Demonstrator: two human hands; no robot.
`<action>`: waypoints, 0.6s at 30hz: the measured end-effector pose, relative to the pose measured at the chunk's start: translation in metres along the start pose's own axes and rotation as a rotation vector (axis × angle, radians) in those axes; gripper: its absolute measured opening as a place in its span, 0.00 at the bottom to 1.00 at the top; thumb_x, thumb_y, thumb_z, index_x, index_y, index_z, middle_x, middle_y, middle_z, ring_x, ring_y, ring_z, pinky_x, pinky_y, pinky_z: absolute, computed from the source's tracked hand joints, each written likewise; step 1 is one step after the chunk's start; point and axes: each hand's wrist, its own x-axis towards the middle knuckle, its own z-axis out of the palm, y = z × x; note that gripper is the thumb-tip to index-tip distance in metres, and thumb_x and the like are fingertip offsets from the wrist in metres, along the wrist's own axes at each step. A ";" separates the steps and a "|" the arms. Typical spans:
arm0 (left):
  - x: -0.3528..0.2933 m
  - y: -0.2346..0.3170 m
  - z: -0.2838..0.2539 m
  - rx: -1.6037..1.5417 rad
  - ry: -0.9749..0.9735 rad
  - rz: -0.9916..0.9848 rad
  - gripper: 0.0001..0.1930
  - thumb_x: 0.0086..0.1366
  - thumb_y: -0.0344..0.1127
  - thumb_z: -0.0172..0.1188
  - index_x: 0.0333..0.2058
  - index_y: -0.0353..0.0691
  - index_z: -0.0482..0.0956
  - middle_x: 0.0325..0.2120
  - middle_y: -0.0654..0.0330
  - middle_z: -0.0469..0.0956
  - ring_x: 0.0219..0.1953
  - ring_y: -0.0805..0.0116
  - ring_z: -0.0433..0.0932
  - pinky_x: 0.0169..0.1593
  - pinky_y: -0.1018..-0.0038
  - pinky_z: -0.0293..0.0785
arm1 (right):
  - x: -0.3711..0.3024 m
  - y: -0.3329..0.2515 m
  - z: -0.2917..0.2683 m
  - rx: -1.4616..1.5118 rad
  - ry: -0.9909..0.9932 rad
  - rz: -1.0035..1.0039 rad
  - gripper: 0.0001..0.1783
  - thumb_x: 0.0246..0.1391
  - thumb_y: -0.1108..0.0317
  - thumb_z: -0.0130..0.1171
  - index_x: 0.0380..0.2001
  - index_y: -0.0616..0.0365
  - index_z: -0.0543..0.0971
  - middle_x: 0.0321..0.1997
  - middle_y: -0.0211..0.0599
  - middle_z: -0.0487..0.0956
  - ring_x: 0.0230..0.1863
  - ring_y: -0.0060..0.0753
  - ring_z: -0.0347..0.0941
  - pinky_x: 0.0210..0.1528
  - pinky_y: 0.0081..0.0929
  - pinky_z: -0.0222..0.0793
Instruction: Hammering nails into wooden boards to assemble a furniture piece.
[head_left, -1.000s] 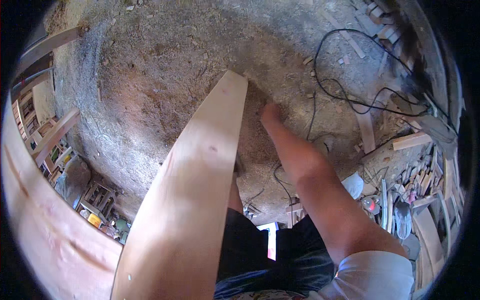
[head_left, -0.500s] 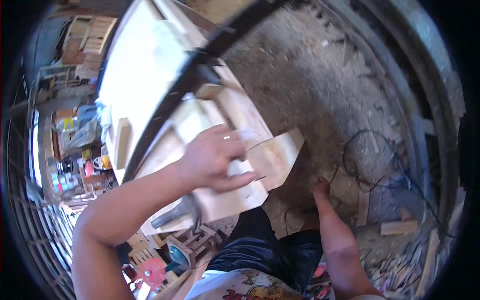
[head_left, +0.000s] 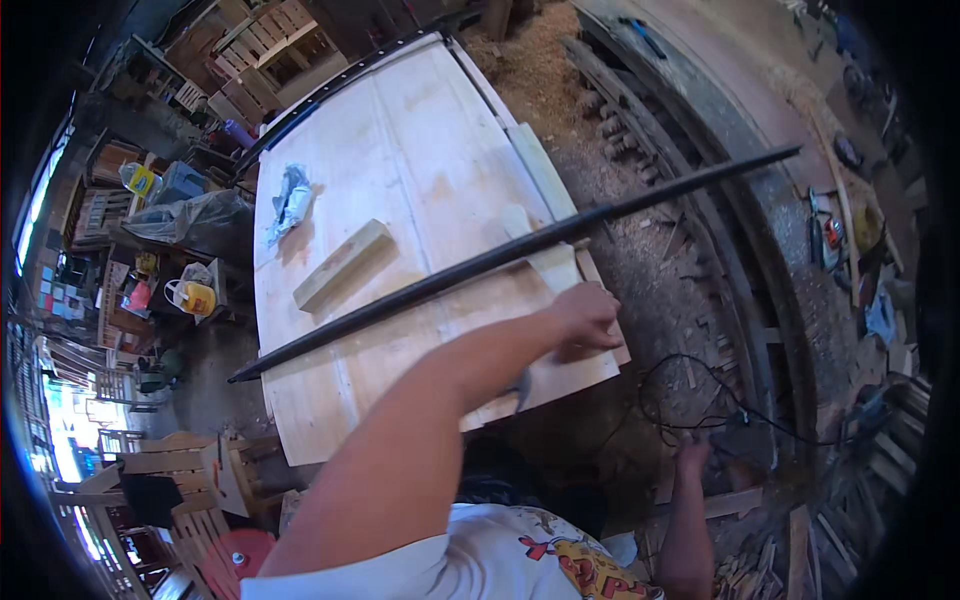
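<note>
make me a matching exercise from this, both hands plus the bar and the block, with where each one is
Things
1. left hand
2. right hand
3. dark bar
4. wooden block

Places
a. runs slantwise across the panel, both ends past its edges
b. out to the right of the panel, appearing near a black cable
c. lies on the panel, nearer the person than the crumpled plastic
d. at the panel's near right corner

Pairs: 1-d, 2-b, 3-a, 4-c
</note>
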 end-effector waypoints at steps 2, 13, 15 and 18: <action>0.008 0.013 -0.007 -0.019 -0.023 0.013 0.31 0.57 0.67 0.62 0.28 0.39 0.84 0.32 0.50 0.83 0.40 0.46 0.81 0.48 0.58 0.77 | -0.033 -0.008 -0.005 0.270 0.107 0.053 0.16 0.68 0.73 0.53 0.56 0.64 0.73 0.33 0.37 0.78 0.28 0.27 0.75 0.23 0.29 0.71; -0.041 0.083 0.003 -0.780 0.452 -0.029 0.21 0.61 0.46 0.68 0.44 0.35 0.79 0.39 0.51 0.80 0.44 0.53 0.80 0.50 0.62 0.76 | -0.167 -0.189 0.059 0.307 -0.065 -0.229 0.17 0.67 0.76 0.54 0.58 0.65 0.69 0.38 0.38 0.77 0.31 0.27 0.76 0.34 0.26 0.77; -0.072 0.100 0.001 -1.017 0.338 -0.183 0.22 0.62 0.47 0.68 0.46 0.34 0.79 0.39 0.52 0.81 0.43 0.57 0.82 0.49 0.64 0.77 | -0.164 -0.208 0.060 0.365 -0.090 -0.334 0.12 0.67 0.75 0.55 0.52 0.65 0.72 0.38 0.38 0.78 0.33 0.27 0.78 0.34 0.26 0.77; -0.112 0.119 0.009 -1.022 0.276 -0.383 0.21 0.66 0.44 0.66 0.49 0.33 0.79 0.40 0.54 0.83 0.41 0.66 0.83 0.47 0.70 0.78 | -0.159 -0.235 0.066 0.305 -0.174 -0.467 0.05 0.67 0.76 0.56 0.43 0.64 0.75 0.37 0.37 0.79 0.35 0.25 0.79 0.36 0.25 0.77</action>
